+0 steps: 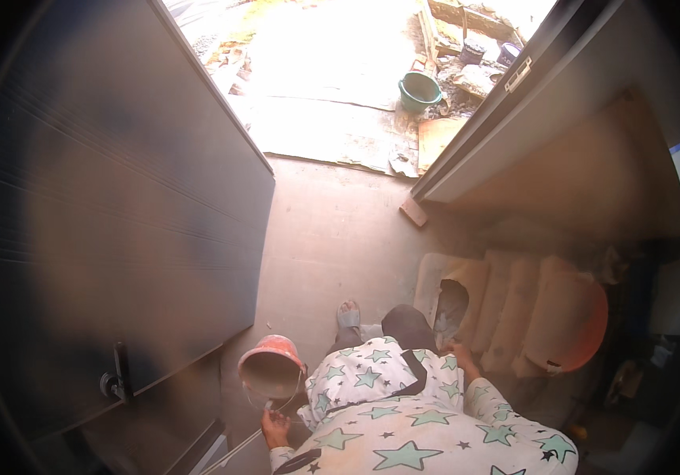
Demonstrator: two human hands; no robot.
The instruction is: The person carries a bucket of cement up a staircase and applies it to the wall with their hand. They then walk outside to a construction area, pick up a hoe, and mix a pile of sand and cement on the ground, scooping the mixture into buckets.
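Note:
At the lower left, my left hand point(275, 428) is closed on the wire handle of a dusty red bucket point(272, 346). The bucket is tipped so that its wide mouth faces me; its inside looks pale and dusty. My right hand point(459, 355) is at the near edge of a torn-open pale sack point(430, 283), its fingers bent. What those fingers hold, if anything, is too small to make out. Grey material point(451, 305) shows through the hole in the sack. My star-patterned top covers the lower middle, and one sandalled foot point(348, 314) stands on the floor.
A dark door point(150, 206) stands open along the left. More pale sacks point(506, 305) and a round orange-red container point(585, 326) are at the right. A brick point(413, 211) lies by the door frame. Outside, in bright light, are a green bucket point(420, 93) and rubble.

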